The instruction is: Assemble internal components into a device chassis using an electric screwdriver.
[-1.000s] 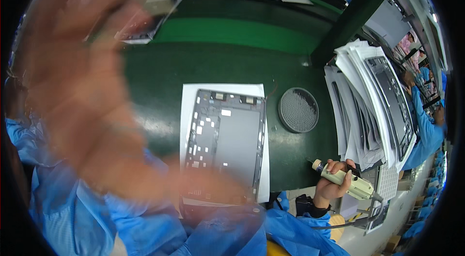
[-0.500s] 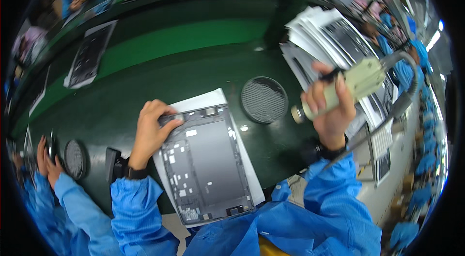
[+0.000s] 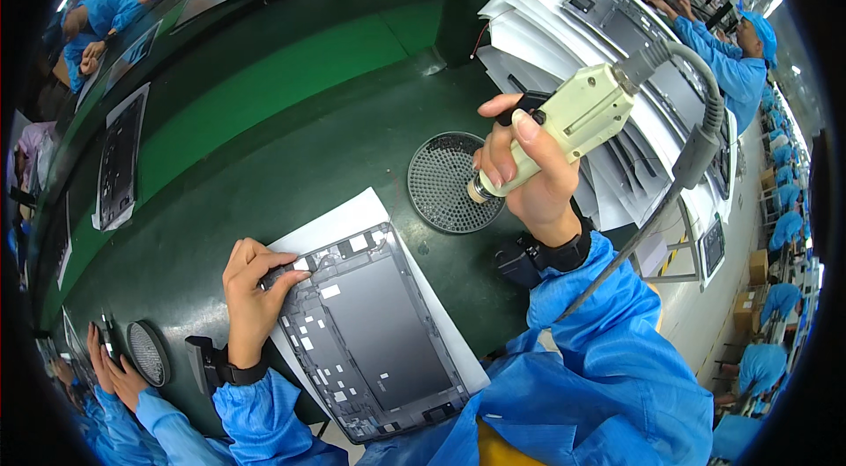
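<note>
Leftward and over the round dish (image 3: 432,175) — that is where the right hand (image 3: 533,175) has carried the pale green driver (image 3: 577,118), whose nose stood just right of the rim half a second ago. Its fingers are wrapped around the driver's body, and the nose now overlaps the dish's right part; whether the tip touches anything I cannot tell. The left hand (image 3: 251,290) has stayed put, thumb and fingers clamped on the upper left corner of the dark casing (image 3: 388,316). That casing lies on a white sheet (image 3: 352,215) on the desk (image 3: 335,157), left of and nearer than the dish. My reading: the tool's work is at the dish for now — the casing is merely being steadied.
</note>
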`<state>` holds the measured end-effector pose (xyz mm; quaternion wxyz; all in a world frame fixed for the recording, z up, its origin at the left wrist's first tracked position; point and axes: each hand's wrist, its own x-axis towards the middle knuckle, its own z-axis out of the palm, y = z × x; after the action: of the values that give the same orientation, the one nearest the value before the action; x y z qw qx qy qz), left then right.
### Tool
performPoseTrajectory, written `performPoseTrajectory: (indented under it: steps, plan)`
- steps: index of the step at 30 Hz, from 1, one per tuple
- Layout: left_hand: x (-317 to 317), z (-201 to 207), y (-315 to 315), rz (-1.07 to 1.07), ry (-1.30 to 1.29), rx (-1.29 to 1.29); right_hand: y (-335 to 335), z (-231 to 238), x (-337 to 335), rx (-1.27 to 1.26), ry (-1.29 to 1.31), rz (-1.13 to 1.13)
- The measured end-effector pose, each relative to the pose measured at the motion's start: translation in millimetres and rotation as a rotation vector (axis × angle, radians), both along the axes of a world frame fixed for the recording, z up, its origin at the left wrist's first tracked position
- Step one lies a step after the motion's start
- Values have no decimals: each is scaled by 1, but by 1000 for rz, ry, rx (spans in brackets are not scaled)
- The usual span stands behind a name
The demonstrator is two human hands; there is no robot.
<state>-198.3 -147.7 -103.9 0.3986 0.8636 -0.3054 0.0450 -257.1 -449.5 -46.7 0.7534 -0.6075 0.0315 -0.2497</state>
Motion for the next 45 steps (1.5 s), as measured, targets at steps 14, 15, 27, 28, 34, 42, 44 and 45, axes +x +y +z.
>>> performPoseTrajectory:
  steps: [14,15,27,28,34,42,44,45]
  plan:
    - [-3,12,-10,-59,-190,127,0,-7,4,-31,68,-31]
    - [-2,13,-9,-66,-181,118,0,-5,5,-33,60,-44]
    - [6,2,6,-26,55,-16,-9,-9,1,159,-146,207]
    - [4,4,9,14,52,-35,-8,0,-3,97,-200,262]
    - [-6,-4,27,-9,113,-54,81,24,22,58,-199,555]
    - [-5,-10,29,-7,97,-55,164,-9,47,-27,17,589]
    - [-4,-7,29,-2,110,-56,166,-13,48,29,13,584]
    - [-4,-7,30,-11,111,-52,167,-15,49,28,21,586]
